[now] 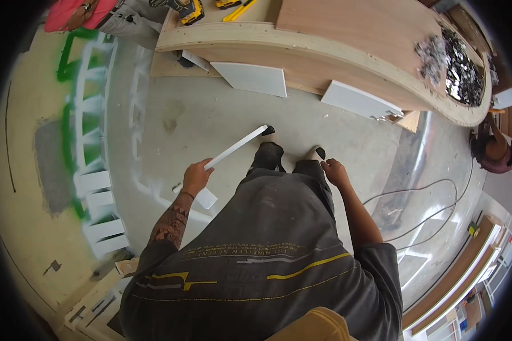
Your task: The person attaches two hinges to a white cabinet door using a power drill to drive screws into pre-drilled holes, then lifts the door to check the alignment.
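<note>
My left hand (pixel 196 177) is closed round one end of a long, narrow white strip (pixel 236 147). The strip slants up and to the right, its far end over my left shoe (pixel 269 135). Just below that hand shows a small white flat piece (pixel 206 198); whether the hand touches it I cannot tell. Beside my right shoe (pixel 316 152), my right hand (pixel 335 172) has its fingers curled together, and what they hold, if anything, is hidden.
Ahead stands a long curved wooden counter (pixel 233 38) with a yellow-black power tool (pixel 188 10) on it. White panels (pixel 253 78) lean against its base. White boards (pixel 102 213) lie at left. A cable (pixel 452 199) loops across the floor at right. Other people are at far left and right.
</note>
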### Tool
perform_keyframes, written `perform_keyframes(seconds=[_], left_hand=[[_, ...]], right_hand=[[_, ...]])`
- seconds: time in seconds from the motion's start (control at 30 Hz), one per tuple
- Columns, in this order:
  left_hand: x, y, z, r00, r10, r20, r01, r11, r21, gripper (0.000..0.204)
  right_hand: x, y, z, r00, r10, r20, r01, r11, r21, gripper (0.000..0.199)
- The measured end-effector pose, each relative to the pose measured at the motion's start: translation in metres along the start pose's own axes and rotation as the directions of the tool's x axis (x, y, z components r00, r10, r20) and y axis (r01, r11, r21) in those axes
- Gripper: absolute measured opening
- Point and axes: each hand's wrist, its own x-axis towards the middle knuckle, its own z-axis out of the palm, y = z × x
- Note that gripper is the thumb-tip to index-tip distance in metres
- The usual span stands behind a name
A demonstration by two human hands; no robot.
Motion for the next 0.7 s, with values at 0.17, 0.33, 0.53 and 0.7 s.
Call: perform_keyframes(seconds=[0.17, 0.33, 0.53, 0.7], left_hand=[[0.006, -0.052, 0.011, 0.982, -0.187, -0.042, 0.182, 0.978, -0.104, 0.039], [0.047, -0.115, 0.035, 0.979, -0.196, -0.050, 0.187, 0.972, -0.145, 0.041], [0.083, -0.153, 0.031, 0.968, -0.244, 0.066, 0.253, 0.933, -0.258, 0.040], [0.087, -0.196, 0.032, 0.955, -0.284, 0.090, 0.297, 0.922, -0.248, 0.043]], right_hand=[[0.075, -0.092, 0.013, 0.982, -0.169, 0.081, 0.183, 0.962, -0.201, 0.045], [0.179, -0.189, 0.070, 0.944, -0.329, 0.016, 0.324, 0.921, -0.215, 0.042], [0.308, -0.288, 0.140, 0.900, -0.435, 0.032, 0.405, 0.807, -0.430, 0.049], [0.385, -0.294, 0.204, 0.932, -0.344, 0.115, 0.347, 0.752, -0.560, 0.059]])
